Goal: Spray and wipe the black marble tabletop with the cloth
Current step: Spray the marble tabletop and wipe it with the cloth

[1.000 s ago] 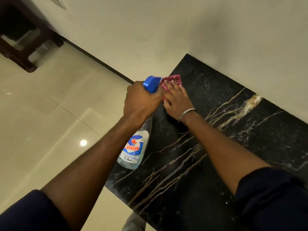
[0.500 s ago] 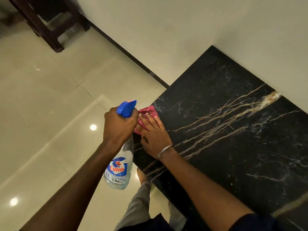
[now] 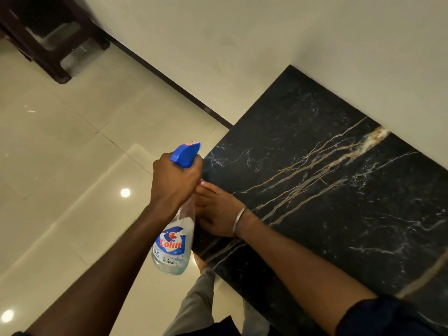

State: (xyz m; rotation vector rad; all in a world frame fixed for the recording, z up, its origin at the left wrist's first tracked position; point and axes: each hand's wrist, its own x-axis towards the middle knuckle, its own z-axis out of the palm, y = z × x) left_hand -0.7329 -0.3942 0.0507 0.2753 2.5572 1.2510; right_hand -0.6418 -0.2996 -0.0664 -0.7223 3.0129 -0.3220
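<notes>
Head view: your left hand has its fingers curled round the neck of the Colin spray bottle, nozzle aimed at 1 o'clock. Your right hand presses straight fingers flat on the pink cloth, which is mostly hidden, at the left edge of the black marble worktop. Open marble runs toward 3 o'clock, nearer that hand.

A glossy black marble tabletop with gold and white veins fills the right half of the frame, one corner pointing toward the upper middle. A clear plastic spray bottle with a blue trigger head and a blue-and-red "Colin" label hangs tilted at centre frame, beside the slab's left edge, gripped by the left hand. The pink cloth shows only as a sliver, seemingly under the right hand.
</notes>
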